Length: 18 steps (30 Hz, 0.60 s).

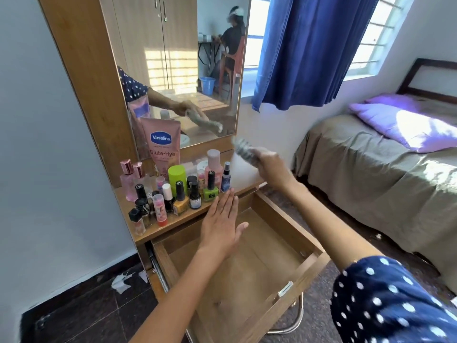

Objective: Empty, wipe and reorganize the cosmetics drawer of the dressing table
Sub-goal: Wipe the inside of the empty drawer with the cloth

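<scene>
Head view: left hand [220,220] hovers flat, fingers straight, over the pulled-out drawer [249,263] (bottles beside it). Right hand [268,167], raised, grips a blurred grey cloth [243,149].

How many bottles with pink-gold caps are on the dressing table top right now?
2. Both stand at the far left of the cluster, side by side: the left pink-gold-capped bottle and the right pink-gold-capped bottle beside the Vaseline tube. Others may be hidden behind nearer bottles.
</scene>
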Available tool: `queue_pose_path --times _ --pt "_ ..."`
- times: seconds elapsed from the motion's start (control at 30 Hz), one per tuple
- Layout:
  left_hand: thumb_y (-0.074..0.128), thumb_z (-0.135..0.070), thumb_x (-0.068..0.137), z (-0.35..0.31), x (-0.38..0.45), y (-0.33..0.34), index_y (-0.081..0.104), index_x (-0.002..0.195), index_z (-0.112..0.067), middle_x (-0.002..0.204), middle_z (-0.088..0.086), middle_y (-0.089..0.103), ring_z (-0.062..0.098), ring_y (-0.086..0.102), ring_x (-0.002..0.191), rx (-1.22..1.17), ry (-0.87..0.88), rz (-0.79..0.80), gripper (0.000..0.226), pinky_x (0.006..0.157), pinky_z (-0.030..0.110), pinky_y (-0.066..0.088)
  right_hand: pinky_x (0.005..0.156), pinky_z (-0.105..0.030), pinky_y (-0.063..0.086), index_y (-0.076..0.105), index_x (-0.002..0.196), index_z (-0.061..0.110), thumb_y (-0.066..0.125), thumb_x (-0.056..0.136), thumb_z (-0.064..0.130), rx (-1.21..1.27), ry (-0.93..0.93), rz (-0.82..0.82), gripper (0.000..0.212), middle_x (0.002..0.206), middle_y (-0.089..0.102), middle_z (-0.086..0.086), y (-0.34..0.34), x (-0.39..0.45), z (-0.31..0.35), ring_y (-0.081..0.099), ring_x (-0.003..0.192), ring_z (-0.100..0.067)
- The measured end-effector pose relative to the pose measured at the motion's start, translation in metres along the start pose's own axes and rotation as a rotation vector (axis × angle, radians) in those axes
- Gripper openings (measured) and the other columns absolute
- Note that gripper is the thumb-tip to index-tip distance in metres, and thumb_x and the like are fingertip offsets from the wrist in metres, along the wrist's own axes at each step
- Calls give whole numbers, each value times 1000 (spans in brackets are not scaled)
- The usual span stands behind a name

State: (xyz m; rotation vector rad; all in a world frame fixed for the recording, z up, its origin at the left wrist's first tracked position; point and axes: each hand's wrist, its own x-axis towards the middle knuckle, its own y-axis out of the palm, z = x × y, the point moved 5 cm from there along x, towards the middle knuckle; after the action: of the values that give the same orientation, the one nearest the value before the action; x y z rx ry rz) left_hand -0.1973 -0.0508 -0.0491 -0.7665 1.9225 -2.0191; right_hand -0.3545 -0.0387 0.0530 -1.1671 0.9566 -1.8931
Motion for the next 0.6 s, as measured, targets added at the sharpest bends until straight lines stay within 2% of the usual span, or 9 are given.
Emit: queue_pose_path --times 0.03,0.1,0.23,0.3,0.43,0.6 --pt "10 -55 99 1 1 2 -15 149 -9 154 7 -27 17 -29 140 4 -9 8 72 116 35 -17 104 -39 44 58 130 11 49 96 4 -53 -45 83 36 140 54 -10 16 2 3 58 121 -28" --pt "11 -54 99 1 1 4 -17 148 -7 154 8 -29 18 -29 140 4 -17 7 73 116 35 -18 106 -43 43 60 130 16 53 93 3 -104 -122 189 39 143 52 -3 38 1 3 55 126 -25" --pt "14 -53 100 2 1 5 -18 147 -7 154 7 -28 17 -29 140 5 -18 -29 74 115 33 -19 110 -40 40 65 124 13 61 88 5 22 -183 158 37 136 58 -4 50 -1 -7 53 129 -22" --pt "14 -53 100 2 2 5 -18 147 -7 154 7 -27 16 -28 141 -2 -11 -30 74 114 32 -20 111 -41 37 65 125 16 64 89 13 8 -229 165 36 137 57 -4 53 -2 -12 49 132 -22" --pt "15 -56 99 1 3 7 -20 146 -7 153 6 -30 16 -29 140 -26 -25 -37 76 113 32 -21 111 -45 35 66 123 21 62 89 10 -17 -250 137 36 138 56 -3 54 1 -23 49 133 -22" --pt "17 -56 99 1 2 10 -23 146 -9 152 4 -33 14 -33 138 -79 -28 -36 78 113 32 -22 104 -47 43 68 119 23 65 89 11 -43 -264 102 32 131 62 -4 54 10 -25 56 125 -24"
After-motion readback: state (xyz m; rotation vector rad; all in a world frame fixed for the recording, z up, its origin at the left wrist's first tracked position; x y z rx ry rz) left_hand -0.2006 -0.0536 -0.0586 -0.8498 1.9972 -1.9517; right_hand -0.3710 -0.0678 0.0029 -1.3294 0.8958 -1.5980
